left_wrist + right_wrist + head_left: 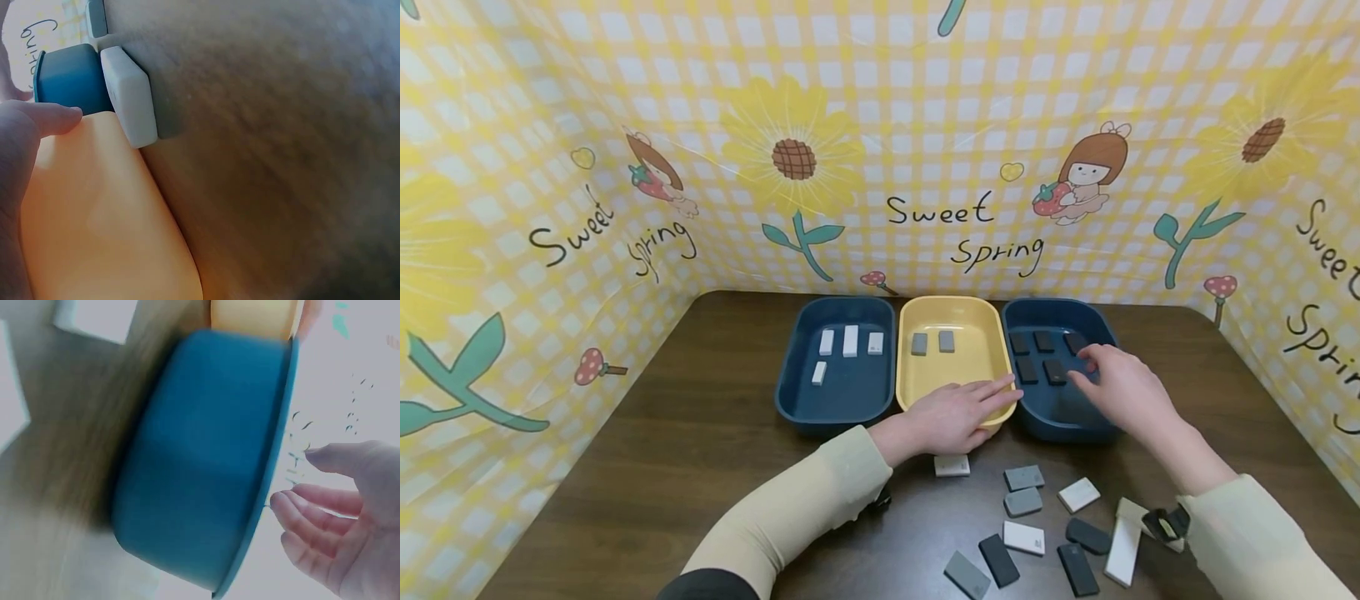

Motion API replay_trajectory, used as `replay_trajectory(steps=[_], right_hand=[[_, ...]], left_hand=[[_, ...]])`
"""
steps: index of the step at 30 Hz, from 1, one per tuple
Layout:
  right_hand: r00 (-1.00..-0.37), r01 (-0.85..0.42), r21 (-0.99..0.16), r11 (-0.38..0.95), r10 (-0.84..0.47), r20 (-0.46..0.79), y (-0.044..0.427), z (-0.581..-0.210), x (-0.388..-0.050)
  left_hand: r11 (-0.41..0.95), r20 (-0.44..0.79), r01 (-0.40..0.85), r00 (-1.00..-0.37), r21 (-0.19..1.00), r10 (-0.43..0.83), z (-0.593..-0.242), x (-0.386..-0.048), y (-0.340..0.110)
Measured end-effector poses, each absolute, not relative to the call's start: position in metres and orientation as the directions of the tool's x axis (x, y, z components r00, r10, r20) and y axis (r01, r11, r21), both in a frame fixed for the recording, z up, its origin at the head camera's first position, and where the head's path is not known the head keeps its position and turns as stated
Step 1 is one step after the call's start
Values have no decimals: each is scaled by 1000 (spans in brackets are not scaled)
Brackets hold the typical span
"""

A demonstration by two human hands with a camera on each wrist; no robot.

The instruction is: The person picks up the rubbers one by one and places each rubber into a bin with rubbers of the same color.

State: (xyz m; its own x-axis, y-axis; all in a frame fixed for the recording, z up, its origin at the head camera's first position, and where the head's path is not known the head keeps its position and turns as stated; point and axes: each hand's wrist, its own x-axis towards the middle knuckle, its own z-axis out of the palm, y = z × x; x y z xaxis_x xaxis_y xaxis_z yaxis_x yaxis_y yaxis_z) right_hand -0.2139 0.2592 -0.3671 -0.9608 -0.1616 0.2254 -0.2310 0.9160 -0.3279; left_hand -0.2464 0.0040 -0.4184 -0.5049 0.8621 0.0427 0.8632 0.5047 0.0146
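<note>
Pale sleeves [790, 508] come in nearest the camera, with loose blocks [1023, 537], grey, white and dark, on the worktop [625, 483], nearer the body than either hand's fingers. The right hand [1123, 387] hovers over the right tray [1067, 412], thumb and fingertips apart in a loose curve. Dark blocks [1054, 372] lie in that tray, just left of these fingers, one right by the fingertips; whether they touch it, I cannot tell. The left hand [951, 417] lies across the near right corner of the yellow tray [955, 367], its fingers straight and slightly spread, tips at the rim beside the right tray. Beyond these fingers, two grey blocks [919, 343] lie in the yellow tray. Farther left of them, the left tray [842, 408] bears four white blocks [850, 342].
</note>
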Motion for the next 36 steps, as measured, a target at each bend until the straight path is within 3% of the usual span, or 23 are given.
replay_trajectory(steps=[9, 14, 25, 36], right_hand=[[-897, -322, -201, 925, -230, 377, 248, -380, -166], [-879, -373, -177, 911, -286, 380, 238, -394, -145], [-881, -463, -55, 885, -452, 142, 209, -416, -129], [-916, -396, 57, 916, -399, 50, 191, -425, -137]], left_hand=[[507, 47, 862, -507, 10, 861, -418, -246, 5], [506, 51, 863, -505, 4, 861, -418, -245, 5], [509, 50, 860, -508, -12, 860, -418, -245, 5], [510, 54, 860, -508, -27, 860, -418, -244, 5]])
